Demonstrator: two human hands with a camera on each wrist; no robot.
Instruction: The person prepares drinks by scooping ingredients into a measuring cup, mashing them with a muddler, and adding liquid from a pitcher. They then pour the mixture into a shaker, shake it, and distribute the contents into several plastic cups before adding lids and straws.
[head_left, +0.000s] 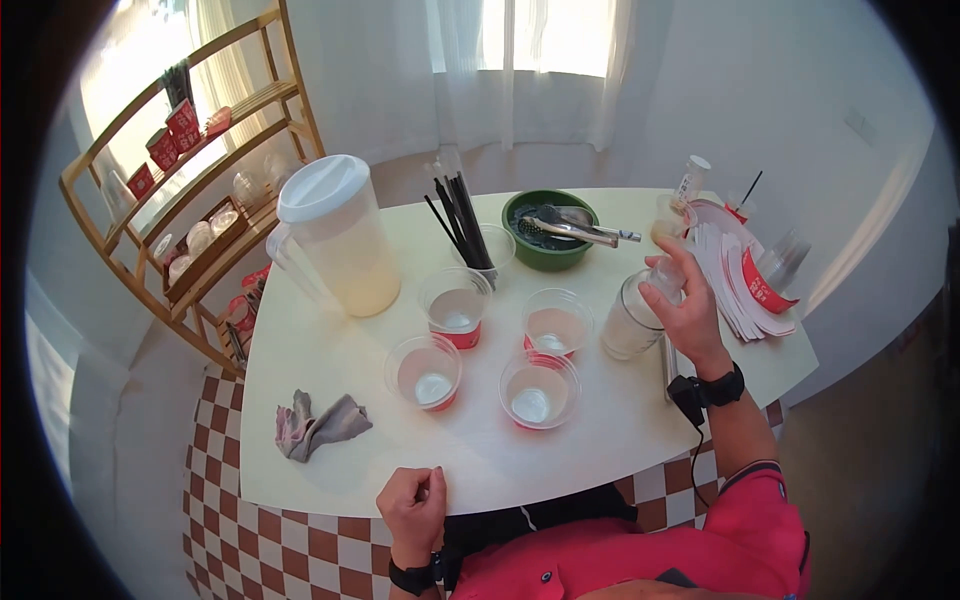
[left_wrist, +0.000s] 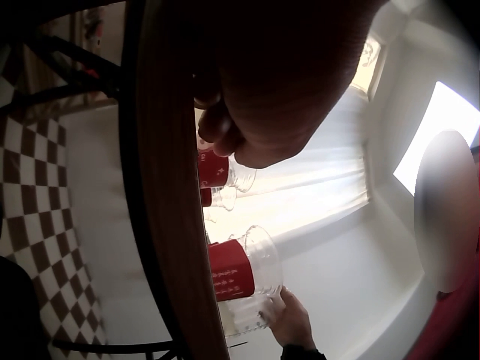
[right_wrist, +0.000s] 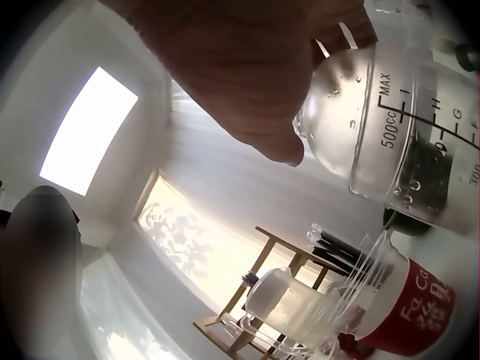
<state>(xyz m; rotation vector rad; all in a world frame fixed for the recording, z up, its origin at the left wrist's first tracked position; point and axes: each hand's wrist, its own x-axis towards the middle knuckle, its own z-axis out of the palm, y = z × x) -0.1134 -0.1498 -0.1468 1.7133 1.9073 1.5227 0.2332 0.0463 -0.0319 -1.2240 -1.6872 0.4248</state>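
My right hand (head_left: 688, 312) grips the domed top of a clear shaker (head_left: 628, 325) standing on the right part of the table. In the right wrist view the thumb presses against the shaker's dome, and black measuring marks (right_wrist: 388, 112) show on its wall below. At the table's front edge is my left hand (head_left: 412, 505), its fingers loosely curled with nothing in them. Several clear cups with red sleeves stand between the hands; the nearest is a front cup (head_left: 540, 392), and another cup (head_left: 424, 372) is left of it.
A lidded pitcher (head_left: 340, 240) of pale liquid stands at the back left. Black straws (head_left: 462, 225) fill a clear holder. A green bowl (head_left: 550, 258) contains metal utensils. Papers (head_left: 722, 270) lie at the right, a grey cloth (head_left: 322, 425) at the front left. A wooden shelf (head_left: 270, 97) stands beyond.
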